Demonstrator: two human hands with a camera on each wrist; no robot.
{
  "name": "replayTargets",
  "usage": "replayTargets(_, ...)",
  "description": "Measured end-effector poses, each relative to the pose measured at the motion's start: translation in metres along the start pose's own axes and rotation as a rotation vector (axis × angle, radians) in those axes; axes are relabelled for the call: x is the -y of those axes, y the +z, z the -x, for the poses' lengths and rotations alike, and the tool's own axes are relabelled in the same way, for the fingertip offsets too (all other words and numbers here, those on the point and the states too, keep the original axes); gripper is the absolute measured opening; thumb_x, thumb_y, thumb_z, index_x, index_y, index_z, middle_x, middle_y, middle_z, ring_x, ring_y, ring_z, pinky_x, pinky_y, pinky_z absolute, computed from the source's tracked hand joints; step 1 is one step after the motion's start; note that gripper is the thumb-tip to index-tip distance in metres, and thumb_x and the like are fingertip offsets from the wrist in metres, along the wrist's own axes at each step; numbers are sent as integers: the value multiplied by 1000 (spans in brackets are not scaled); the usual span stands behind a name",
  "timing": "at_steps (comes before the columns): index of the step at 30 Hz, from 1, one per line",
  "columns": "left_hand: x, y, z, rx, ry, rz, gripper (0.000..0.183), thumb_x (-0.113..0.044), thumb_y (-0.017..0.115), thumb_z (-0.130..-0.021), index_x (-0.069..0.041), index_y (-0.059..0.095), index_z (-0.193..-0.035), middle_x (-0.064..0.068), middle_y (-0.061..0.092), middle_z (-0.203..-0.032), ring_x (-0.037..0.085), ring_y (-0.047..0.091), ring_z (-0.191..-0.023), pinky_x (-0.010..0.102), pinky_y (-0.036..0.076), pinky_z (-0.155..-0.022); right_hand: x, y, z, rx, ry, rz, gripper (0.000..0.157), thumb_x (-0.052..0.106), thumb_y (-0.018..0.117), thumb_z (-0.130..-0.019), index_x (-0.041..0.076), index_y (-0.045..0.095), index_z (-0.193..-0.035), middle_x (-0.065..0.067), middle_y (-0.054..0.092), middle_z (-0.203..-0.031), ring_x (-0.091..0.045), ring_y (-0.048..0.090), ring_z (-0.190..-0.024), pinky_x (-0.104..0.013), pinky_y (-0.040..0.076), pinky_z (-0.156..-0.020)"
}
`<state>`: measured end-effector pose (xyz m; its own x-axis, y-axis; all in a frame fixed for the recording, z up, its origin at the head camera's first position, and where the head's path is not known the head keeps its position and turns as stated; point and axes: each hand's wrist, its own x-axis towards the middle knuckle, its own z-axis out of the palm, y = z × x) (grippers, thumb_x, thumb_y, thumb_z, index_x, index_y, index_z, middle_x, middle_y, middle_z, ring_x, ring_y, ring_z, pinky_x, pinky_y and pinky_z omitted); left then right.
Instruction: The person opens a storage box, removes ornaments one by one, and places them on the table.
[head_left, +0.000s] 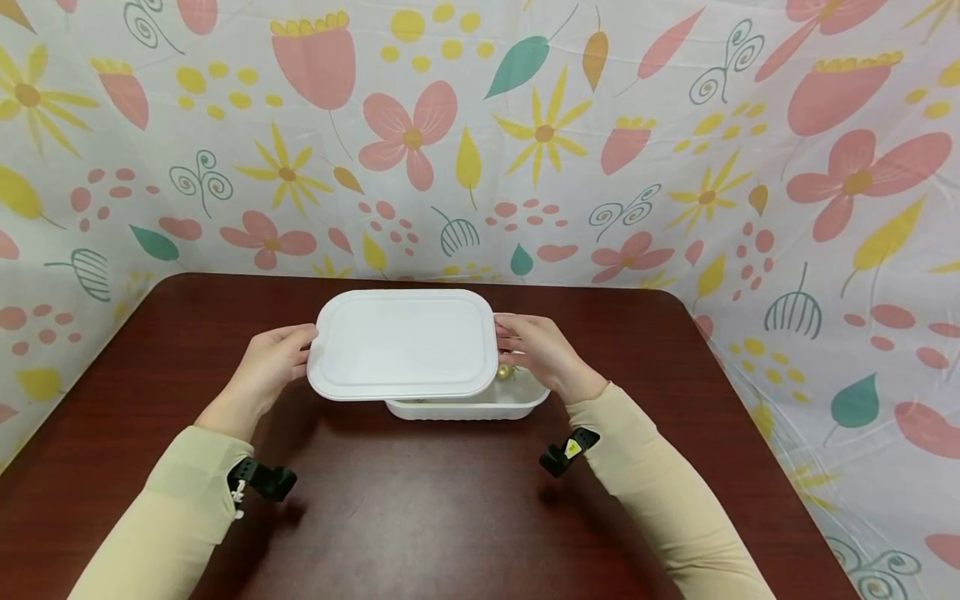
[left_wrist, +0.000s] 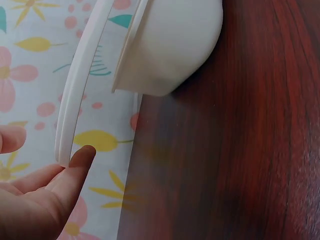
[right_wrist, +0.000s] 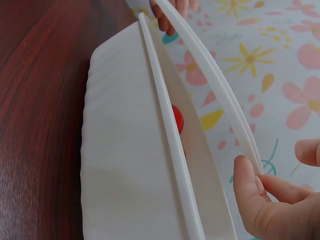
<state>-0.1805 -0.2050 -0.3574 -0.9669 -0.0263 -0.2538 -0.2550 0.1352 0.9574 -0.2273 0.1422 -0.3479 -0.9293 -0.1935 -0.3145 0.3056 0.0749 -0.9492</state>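
Observation:
A white rounded-rectangular lid (head_left: 402,343) is held up level between both hands, one at each short end. My left hand (head_left: 274,362) grips its left edge, with the fingertips under the rim in the left wrist view. My right hand (head_left: 546,352) holds the right edge by the fingertips. Below stands a white box (head_left: 471,411) on the table, uncovered at its right end and overlapped by the lid in the head view. A gap shows between lid and box in both wrist views. Inside the box are a small gold ball (head_left: 506,372) and a red round thing (right_wrist: 177,119).
The dark red-brown wooden table (head_left: 420,508) reaches back to a white cloth (head_left: 480,167) printed with flowers and leaves. Black bands with small cameras sit on the left wrist (head_left: 258,479) and right wrist (head_left: 568,450).

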Motion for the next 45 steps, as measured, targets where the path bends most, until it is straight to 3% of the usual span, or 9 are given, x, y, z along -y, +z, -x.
replayTargets(4, 0, -5, 1, -6, 1, -13, 63, -35, 40, -99, 7, 27, -145, 24, 31, -147, 34, 38, -131, 9, 50, -74, 0, 6, -1, 5, 5, -9, 42, 26, 51, -97, 2, 52, -132, -7, 55, -112, -12, 58, -93, -26, 54, -79)
replayTargets(8, 2, -10, -1, -12, 3, -15, 63, -35, 40, -99, 7, 27, -145, 24, 32, -147, 33, 39, -131, 9, 50, -75, 2, 11, -3, 13, 13, -15, 42, 27, 52, -97, 2, 52, -131, -10, 55, -118, -15, 58, -98, -27, 55, -80)
replayTargets(13, 3, -16, -3, -26, 12, -43, 63, -35, 41, -99, 7, 30, -144, 24, 34, -145, 15, 54, -113, 11, 51, -74, 5, 16, -6, 28, 23, -9, 41, 27, 50, -98, 2, 51, -131, -10, 54, -120, -16, 57, -102, -28, 54, -83)
replayTargets(18, 3, -20, -6, -38, 22, -58, 63, -35, 42, -98, 8, 31, -143, 25, 36, -143, 1, 55, -98, 11, 51, -73, 7, 20, -8, 44, 7, -14, 41, 26, 49, -98, 2, 51, -132, -11, 53, -121, -17, 56, -103, -27, 54, -82)
replayTargets(27, 6, -31, -10, -55, 14, -104, 65, -38, 40, -99, 7, 30, -144, 25, 35, -144, 20, 51, -117, 9, 50, -72, 6, 29, -12, 77, -25, -44, 42, 26, 49, -98, 0, 50, -131, -12, 54, -120, -14, 58, -97, -24, 55, -75)
replayTargets(34, 9, -36, -11, -67, 18, -95, 64, -37, 41, -98, 8, 32, -143, 26, 36, -143, -3, 54, -92, 10, 50, -71, 5, 37, -12, 90, -20, -76, 41, 24, 48, -98, -1, 50, -131, -14, 53, -123, -14, 59, -98, -26, 56, -78)
replayTargets(41, 11, -41, -9, -103, -3, -126, 65, -40, 40, -98, 7, 31, -143, 25, 35, -145, 22, 49, -119, 7, 49, -69, 3, 44, -11, 123, -24, -97, 41, 23, 48, -98, -1, 50, -131, -14, 53, -123, -20, 56, -104, -30, 54, -85)
replayTargets(45, 13, -43, -9, -117, -12, -138, 66, -41, 40, -98, 7, 32, -143, 25, 35, -145, 29, 45, -125, 7, 48, -68, 2, 49, -12, 130, -9, -108, 39, 23, 47, -98, 0, 49, -129, -9, 53, -114, -21, 53, -103, -29, 53, -84)
